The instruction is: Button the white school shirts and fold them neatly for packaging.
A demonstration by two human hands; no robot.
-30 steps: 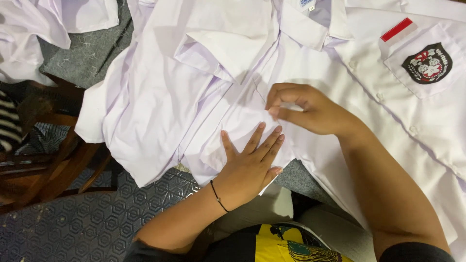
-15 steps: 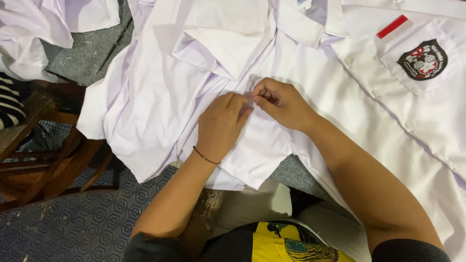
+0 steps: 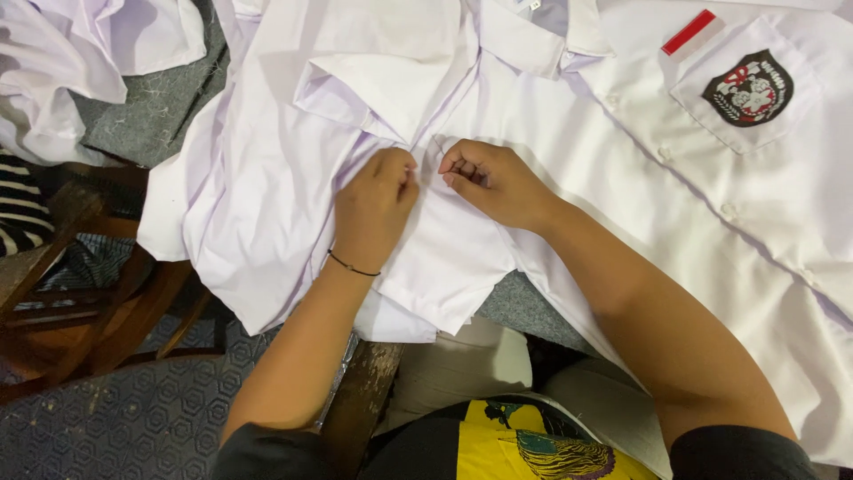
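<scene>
Fingertips of left hand (image 3: pixel 373 206) and right hand (image 3: pixel 489 180) pinch white shirt (image 3: pixel 444 258) fabric; whatever sits between them, perhaps thread, stays hidden.

- Your white shirt (image 3: pixel 293 169) lies flat on the table, spread out and creased, collar folded over near the top.
- Its short sleeve (image 3: pixel 449 267) hangs over the table's near edge.
- You pinch its fabric between both sets of fingertips, just below the collar point.
</scene>
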